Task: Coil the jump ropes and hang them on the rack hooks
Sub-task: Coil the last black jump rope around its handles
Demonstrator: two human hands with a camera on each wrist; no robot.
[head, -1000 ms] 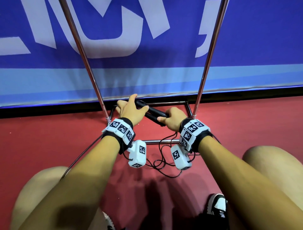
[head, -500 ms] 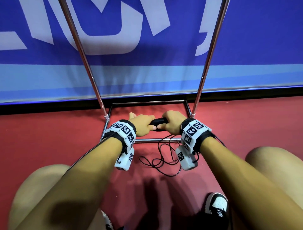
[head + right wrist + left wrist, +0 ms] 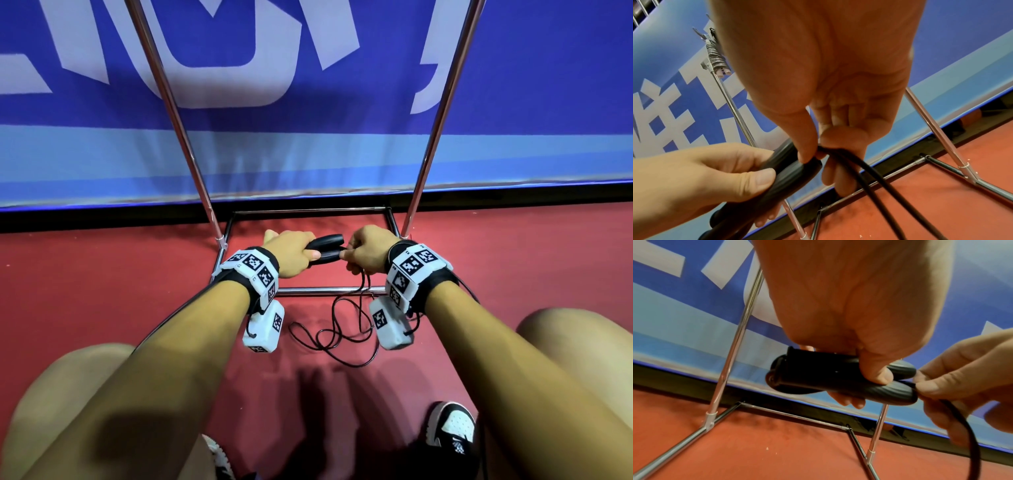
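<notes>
Two black jump rope handles (image 3: 325,247) (image 3: 838,379) (image 3: 781,172) lie side by side in my left hand (image 3: 291,255) (image 3: 869,363), whose fingers and thumb curl round them. My right hand (image 3: 366,255) (image 3: 818,152) pinches the two black cords (image 3: 869,178) just where they leave the handles. The rest of the rope (image 3: 339,332) lies in loose loops on the red floor beneath my wrists. Both hands hover over the base of the chrome rack (image 3: 325,291). The rack's hooks are out of the head view.
The rack's two chrome uprights (image 3: 191,157) (image 3: 431,144) rise either side of my hands in front of a blue banner wall (image 3: 308,154). My bare knees and a black-and-white shoe (image 3: 452,428) fill the lower frame. At the left upright's top is a wire-wrapped fitting (image 3: 715,55).
Both hands came nearer together and a little toward me. The handles passed fully into my left hand, and my right hand slid off them onto the cords at their ends.
</notes>
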